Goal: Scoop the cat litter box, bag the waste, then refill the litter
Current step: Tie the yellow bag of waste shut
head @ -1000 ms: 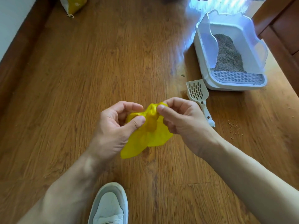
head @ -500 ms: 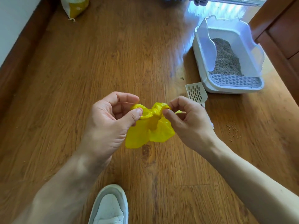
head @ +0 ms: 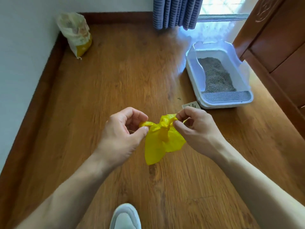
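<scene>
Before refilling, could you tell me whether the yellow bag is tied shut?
Being tied: yellow bag knotted on top, both ends pinched.

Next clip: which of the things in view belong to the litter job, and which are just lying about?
Part of the job:
- yellow bag, pinched by left hand and right hand
- litter box holding grey litter
- scoop, mostly hidden behind the right hand
- litter sack by the wall

Just there:
- curtain
- wooden door
- shoe
</scene>
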`<state>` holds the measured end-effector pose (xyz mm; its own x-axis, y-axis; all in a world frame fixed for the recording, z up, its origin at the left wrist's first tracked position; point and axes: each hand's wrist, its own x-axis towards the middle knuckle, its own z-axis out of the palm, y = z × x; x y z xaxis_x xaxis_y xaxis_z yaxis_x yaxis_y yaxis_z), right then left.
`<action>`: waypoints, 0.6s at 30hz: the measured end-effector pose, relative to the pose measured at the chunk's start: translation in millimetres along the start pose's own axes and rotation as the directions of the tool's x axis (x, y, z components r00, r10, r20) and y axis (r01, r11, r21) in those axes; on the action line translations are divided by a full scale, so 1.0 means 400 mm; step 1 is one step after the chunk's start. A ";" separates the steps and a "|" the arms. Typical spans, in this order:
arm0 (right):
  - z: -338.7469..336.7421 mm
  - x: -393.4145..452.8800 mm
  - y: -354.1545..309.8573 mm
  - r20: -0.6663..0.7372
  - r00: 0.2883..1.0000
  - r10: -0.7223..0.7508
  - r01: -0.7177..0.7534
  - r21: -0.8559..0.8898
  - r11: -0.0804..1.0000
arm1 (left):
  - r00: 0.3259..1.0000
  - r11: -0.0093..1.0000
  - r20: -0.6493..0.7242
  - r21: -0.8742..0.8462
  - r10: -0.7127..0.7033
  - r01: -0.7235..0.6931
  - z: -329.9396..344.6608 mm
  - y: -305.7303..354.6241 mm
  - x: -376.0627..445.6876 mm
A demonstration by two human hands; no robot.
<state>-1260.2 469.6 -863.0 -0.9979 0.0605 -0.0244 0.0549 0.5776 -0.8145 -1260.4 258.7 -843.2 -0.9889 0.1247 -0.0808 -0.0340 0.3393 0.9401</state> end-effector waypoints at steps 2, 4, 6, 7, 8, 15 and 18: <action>-0.066 0.004 -0.083 -0.020 1.000 -0.018 0.018 -0.032 0.999 | 0.997 0.984 0.025 0.164 0.072 -0.075 -0.032 0.104 0.017; -0.139 0.002 -0.173 -0.030 0.998 -0.059 0.056 -0.087 0.995 | 0.982 0.911 0.036 0.368 0.187 -0.187 -0.067 0.216 0.034; -0.218 -0.003 -0.274 -0.021 0.996 -0.087 0.083 -0.139 0.987 | 0.957 0.813 0.069 0.512 0.282 -0.277 -0.104 0.336 0.050; -0.260 -0.009 -0.331 -0.018 0.996 -0.086 0.083 -0.146 0.986 | 0.953 0.784 0.091 0.549 0.290 -0.291 -0.122 0.402 0.053; -0.305 -0.014 -0.391 -0.018 0.996 -0.083 0.079 -0.148 0.986 | 0.953 0.763 0.107 0.577 0.283 -0.291 -0.140 0.472 0.054; -0.669 -0.077 -0.818 -0.067 0.996 -0.051 0.043 -0.124 0.991 | 0.972 0.873 0.165 0.433 0.170 -0.226 -0.267 1.018 0.007; -0.833 -0.126 -0.994 -0.091 0.992 -0.090 0.080 -0.111 0.991 | 0.974 0.956 0.222 0.273 0.049 -0.110 -0.313 1.226 -0.028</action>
<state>-1220.0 508.1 -344.7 -0.9913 0.0821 0.1024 -0.0217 0.6670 -0.7448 -1283.9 307.1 -339.7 -0.9325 0.3452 -0.1061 0.1162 0.5650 0.8169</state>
